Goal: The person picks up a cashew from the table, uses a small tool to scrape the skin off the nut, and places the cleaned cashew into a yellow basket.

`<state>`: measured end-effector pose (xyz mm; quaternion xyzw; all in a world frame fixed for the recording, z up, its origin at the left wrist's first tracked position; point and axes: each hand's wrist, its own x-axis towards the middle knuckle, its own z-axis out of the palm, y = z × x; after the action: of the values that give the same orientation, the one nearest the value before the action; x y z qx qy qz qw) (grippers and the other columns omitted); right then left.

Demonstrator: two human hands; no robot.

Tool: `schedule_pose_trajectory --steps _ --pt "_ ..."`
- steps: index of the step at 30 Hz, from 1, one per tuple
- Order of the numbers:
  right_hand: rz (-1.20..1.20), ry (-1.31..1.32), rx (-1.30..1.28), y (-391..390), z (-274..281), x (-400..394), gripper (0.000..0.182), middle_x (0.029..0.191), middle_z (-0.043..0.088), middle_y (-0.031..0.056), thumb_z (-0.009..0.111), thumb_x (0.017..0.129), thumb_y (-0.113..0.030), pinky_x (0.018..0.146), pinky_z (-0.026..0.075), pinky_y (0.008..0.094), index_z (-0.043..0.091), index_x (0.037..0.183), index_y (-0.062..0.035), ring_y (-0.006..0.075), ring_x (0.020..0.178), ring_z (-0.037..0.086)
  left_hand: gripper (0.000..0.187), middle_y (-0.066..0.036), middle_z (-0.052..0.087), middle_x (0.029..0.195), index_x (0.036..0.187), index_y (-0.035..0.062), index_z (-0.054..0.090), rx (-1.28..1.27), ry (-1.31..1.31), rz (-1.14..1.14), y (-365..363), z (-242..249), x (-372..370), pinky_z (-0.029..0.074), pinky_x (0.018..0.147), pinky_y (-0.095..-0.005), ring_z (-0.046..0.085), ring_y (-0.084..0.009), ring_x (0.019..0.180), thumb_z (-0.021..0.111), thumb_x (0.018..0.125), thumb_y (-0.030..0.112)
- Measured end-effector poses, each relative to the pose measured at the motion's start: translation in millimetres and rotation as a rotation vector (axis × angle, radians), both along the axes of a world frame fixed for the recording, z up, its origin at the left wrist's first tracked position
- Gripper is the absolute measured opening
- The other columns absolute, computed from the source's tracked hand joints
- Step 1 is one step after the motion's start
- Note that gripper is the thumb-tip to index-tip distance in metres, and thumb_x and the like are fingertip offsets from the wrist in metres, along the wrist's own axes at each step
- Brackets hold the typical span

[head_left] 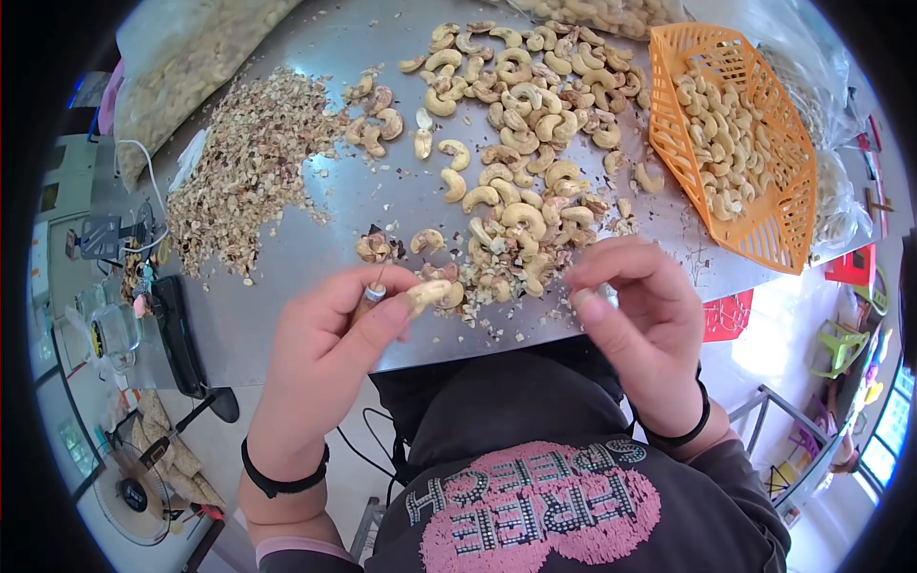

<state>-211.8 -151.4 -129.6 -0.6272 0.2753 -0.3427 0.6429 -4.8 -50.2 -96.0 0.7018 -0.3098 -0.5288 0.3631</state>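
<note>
My left hand [349, 320] is closed around a small tool [371, 298] with a thin metal tip, and a pale cashew [430, 294] is pinched between its thumb and fingers. To the right, my right hand [635, 315] is raised at the table's front edge, its thumb and fingertips curled with a gap between them and nothing visible there. Between and beyond the hands lies a heap of cashews [525, 215], some with brown skin on them, mixed with small flakes.
An orange plastic basket [666, 143] of cashews stands at the right of the metal table [373, 205]. A pile of skin flakes [258, 162] spreads at the left. Clear bags [186, 67] of cashews lie along the back. A black device [179, 334] sits at the left edge.
</note>
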Motion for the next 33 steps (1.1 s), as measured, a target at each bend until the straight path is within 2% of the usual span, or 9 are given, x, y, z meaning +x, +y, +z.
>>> schedule_pose_trajectory --steps 1,5,10,17,24,26,29,31,33 --pt "0.050 0.023 -0.034 1 -2 1 0.017 0.085 0.053 0.0052 0.058 0.074 0.001 0.068 0.040 0.0220 0.052 0.090 0.0001 0.0110 0.074 0.051 0.021 -0.001 0.054 0.074 0.097 0.0013 0.055 0.059 0.250 0.067 0 3 -1 0.033 0.051 -0.0158 0.045 -0.0040 0.061 0.055 0.080 0.015" --pt "0.122 0.033 0.051 14 -2 11 0.023 0.088 0.055 0.0062 0.059 0.075 -0.005 0.064 0.043 0.0224 0.053 0.097 -0.0008 0.0106 0.069 0.053 0.022 0.001 0.053 0.071 0.097 0.0013 0.055 0.044 0.413 0.081 0 5 -10 0.031 0.050 -0.0135 0.043 -0.0015 0.060 0.053 0.082 0.017" --pt "0.208 -0.007 0.218 19 -3 16 0.025 0.091 0.056 0.0064 0.059 0.077 -0.010 0.065 0.043 0.0226 0.053 0.099 0.0001 0.0099 0.070 0.053 0.020 0.002 0.053 0.074 0.097 -0.0001 0.055 -0.182 0.352 -0.016 -3 2 -25 0.031 0.049 -0.0128 0.042 0.0000 0.057 0.055 0.080 0.011" --pt "0.184 -0.242 0.463 21 -6 19 0.022 0.094 0.053 0.0054 0.058 0.078 -0.009 0.073 0.041 0.0233 0.051 0.098 -0.0002 0.0105 0.081 0.051 0.019 0.001 0.054 0.078 0.094 0.0003 0.056 -0.191 0.269 -0.050 -2 -3 -36 0.032 0.050 -0.0137 0.042 -0.0001 0.059 0.058 0.079 0.012" --pt "0.254 -0.327 0.622 14 -4 17 0.015 0.091 0.053 0.0052 0.056 0.080 -0.006 0.073 0.043 0.0245 0.049 0.092 -0.0007 0.0113 0.083 0.052 0.020 -0.003 0.052 0.082 0.100 0.0004 0.052 -0.336 0.153 -0.076 -1 -7 -39 0.037 0.054 -0.0174 0.047 -0.0051 0.061 0.049 0.084 0.011" --pt "0.237 -0.324 0.603 14 -2 17 0.016 0.089 0.053 0.0053 0.056 0.079 -0.005 0.072 0.043 0.0243 0.048 0.093 -0.0008 0.0113 0.082 0.053 0.021 -0.005 0.051 0.085 0.103 0.0002 0.049 -0.381 0.210 0.014 0 -6 -40 0.039 0.055 -0.0185 0.049 -0.0065 0.062 0.046 0.085 0.011" --pt "0.189 -0.300 0.527 15 -2 15 0.017 0.087 0.054 0.0054 0.055 0.079 -0.004 0.072 0.043 0.0238 0.047 0.094 -0.0007 0.0114 0.081 0.053 0.024 -0.008 0.051 0.089 0.107 0.0002 0.046 -0.327 0.109 -0.134 1 -2 -37 0.042 0.059 -0.0204 0.053 -0.0091 0.066 0.044 0.085 0.009" --pt "0.160 -0.279 0.472 16 -2 15 0.018 0.086 0.054 0.0055 0.055 0.079 -0.003 0.071 0.043 0.0236 0.047 0.094 -0.0005 0.0114 0.082 0.053 0.024 -0.008 0.053 0.078 0.105 0.0001 0.045 -0.383 0.078 -0.177 1 0 -40 0.034 0.047 -0.0159 0.045 -0.0060 0.057 0.041 0.086 0.015" --pt "0.142 -0.298 0.422 16 -1 16 0.018 0.086 0.054 0.0062 0.055 0.079 -0.002 0.070 0.044 0.0239 0.046 0.095 0.0001 0.0123 0.080 0.054 0.025 -0.008 0.054 0.080 0.107 -0.0002 0.044 -0.408 0.049 -0.172 0 -2 -44 0.036 0.048 -0.0161 0.048 -0.0066 0.060 0.042 0.086 0.013"
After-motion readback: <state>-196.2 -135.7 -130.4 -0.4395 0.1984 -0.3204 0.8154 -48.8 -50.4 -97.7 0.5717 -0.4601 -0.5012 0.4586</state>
